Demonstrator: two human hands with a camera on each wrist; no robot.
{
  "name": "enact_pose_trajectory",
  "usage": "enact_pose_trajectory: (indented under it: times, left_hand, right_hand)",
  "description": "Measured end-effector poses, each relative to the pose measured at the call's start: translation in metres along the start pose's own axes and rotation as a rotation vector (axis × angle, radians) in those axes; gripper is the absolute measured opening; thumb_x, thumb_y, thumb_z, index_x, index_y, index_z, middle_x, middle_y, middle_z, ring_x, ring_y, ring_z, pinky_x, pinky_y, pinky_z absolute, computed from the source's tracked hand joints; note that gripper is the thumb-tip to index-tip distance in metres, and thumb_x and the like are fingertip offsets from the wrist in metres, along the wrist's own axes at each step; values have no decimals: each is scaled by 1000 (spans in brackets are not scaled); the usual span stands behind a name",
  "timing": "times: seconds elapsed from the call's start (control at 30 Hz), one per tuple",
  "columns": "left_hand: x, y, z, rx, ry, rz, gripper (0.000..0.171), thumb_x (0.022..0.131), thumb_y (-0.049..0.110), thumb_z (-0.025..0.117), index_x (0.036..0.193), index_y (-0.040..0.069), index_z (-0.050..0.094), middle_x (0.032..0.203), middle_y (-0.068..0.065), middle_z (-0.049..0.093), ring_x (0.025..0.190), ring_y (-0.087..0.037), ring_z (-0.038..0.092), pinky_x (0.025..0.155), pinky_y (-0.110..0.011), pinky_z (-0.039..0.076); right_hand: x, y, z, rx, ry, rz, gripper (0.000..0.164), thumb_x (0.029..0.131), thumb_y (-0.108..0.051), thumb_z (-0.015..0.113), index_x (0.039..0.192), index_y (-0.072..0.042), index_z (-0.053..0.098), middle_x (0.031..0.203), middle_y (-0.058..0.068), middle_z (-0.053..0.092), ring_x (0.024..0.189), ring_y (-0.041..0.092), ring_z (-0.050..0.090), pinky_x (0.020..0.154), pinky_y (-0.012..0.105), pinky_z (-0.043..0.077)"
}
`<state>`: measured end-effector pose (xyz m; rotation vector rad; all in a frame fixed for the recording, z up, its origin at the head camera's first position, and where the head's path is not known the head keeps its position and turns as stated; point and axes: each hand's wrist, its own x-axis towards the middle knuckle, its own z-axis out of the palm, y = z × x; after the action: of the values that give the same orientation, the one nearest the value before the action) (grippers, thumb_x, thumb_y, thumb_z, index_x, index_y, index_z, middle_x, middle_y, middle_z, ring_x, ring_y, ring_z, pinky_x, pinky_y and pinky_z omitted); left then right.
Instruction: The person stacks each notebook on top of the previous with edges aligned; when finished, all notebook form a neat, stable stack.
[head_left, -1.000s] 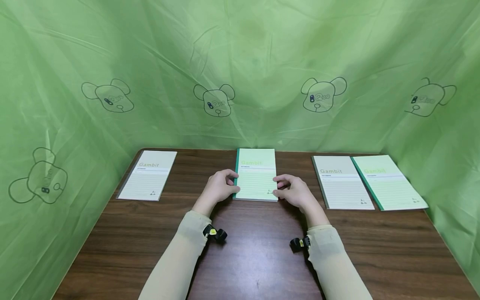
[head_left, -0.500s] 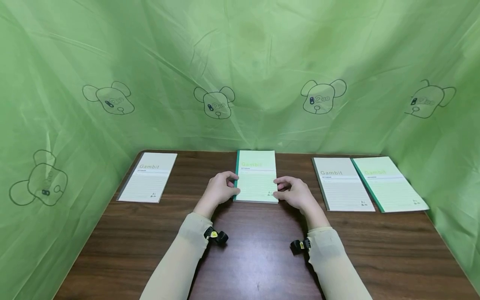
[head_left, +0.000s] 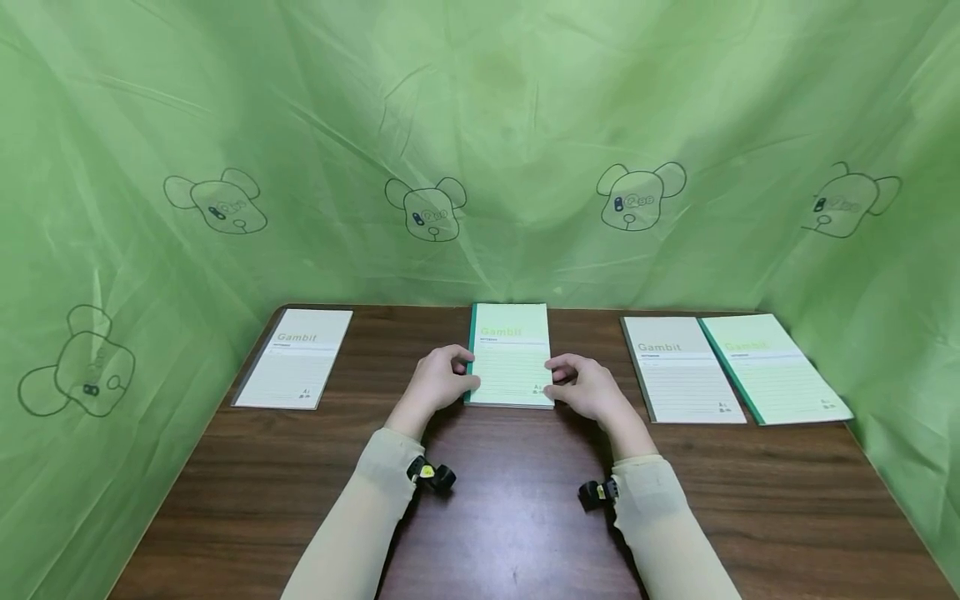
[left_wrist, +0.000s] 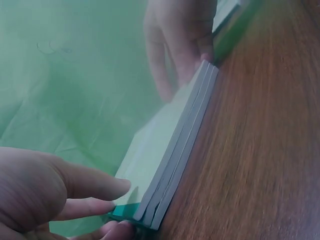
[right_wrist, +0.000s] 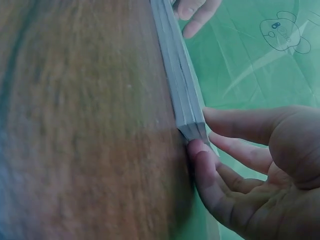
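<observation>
A small stack of notebooks (head_left: 513,354) lies at the far middle of the table, a pale green cover with a teal spine on top. Its layered page edges (left_wrist: 182,145) show in the left wrist view. My left hand (head_left: 438,375) holds the spine side near the front corner, thumb at the top cover and fingers along the side. On the opposite side my right hand (head_left: 588,383) grips the near corner; in the right wrist view its thumb is at the upper edge and its fingertips (right_wrist: 200,150) are against the side of the pages.
A grey-white notebook (head_left: 296,358) lies at the far left. To the right, another grey-white notebook (head_left: 682,371) lies beside a pale green notebook (head_left: 776,367). Green curtain (head_left: 502,125) with bear outlines hangs behind the wooden table (head_left: 510,517) and at both sides.
The whole scene sits slightly lower in the head view. Both hands stay at the sides of the notebook stack, and the stack keeps its place on the table.
</observation>
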<state>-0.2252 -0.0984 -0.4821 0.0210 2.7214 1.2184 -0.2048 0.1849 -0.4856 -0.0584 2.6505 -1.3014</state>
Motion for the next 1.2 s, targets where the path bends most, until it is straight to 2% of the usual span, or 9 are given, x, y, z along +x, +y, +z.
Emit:
enact_pose_trajectory:
  times: [0.17,0.27,0.37,0.5,0.63,0.77,0.83,1.07,1.2]
  left_hand:
    - [0,4,1,-13,39,30,41,92,21,85,130,10,75,109,-6,70,99,-26,62,90,-45,55]
    - [-3,9,0,-24,73,50,40,94,24,84,131,10,74,111,-6,71,99,-26,64,90,-46,56]
    - [-6,18,1,-51,105,60,39,94,24,82,131,11,73,111,-5,73,97,-26,66,88,-46,57]
    - [-8,36,11,-103,136,79,41,92,23,80,130,13,69,109,-5,75,95,-25,71,86,-44,58]
    - [-8,62,30,-169,127,106,44,92,21,82,132,14,65,109,-4,76,92,-20,74,85,-40,59]
    - [-7,90,53,-243,73,137,47,93,19,82,135,14,62,112,-6,77,88,-16,73,81,-36,61]
    - [-7,102,65,-270,47,156,48,93,18,82,136,12,62,113,-8,77,86,-14,71,79,-34,60]
    - [-7,127,109,-288,-16,171,45,94,20,83,133,14,62,106,-1,79,76,-11,69,67,-29,58]
    - [-9,136,132,-249,-72,151,45,94,24,84,132,17,63,99,6,78,82,-8,69,75,-26,56]
  right_hand:
    - [-6,-4,-13,-10,-5,0,46,95,-22,85,137,-9,72,118,10,76,85,19,69,73,34,55]
    - [-8,-5,-26,-43,-4,-38,45,97,-24,83,137,-7,72,112,10,77,87,20,69,76,35,54]
    - [-12,-7,-40,-66,-15,-78,46,98,-25,83,137,-4,71,104,8,76,91,23,68,79,37,52]
    - [-22,-7,-63,-81,-41,-99,50,100,-29,82,139,-2,68,105,7,75,95,23,66,81,38,51]
    - [-35,1,-90,-78,-31,-104,51,102,-31,80,142,-2,67,109,9,75,99,24,69,84,39,52]
    - [-47,21,-118,-82,0,-87,53,105,-35,76,145,-2,65,117,13,75,103,24,70,87,38,53]
    - [-51,33,-131,-67,14,-47,56,107,-39,74,148,-3,63,124,16,73,105,21,68,87,36,54]
    - [-62,88,-168,-80,84,12,62,110,-40,68,154,2,56,140,27,66,101,0,62,78,27,55]
    - [-70,116,-184,-95,99,26,63,111,-36,67,155,6,52,143,31,63,98,-13,56,77,19,52]
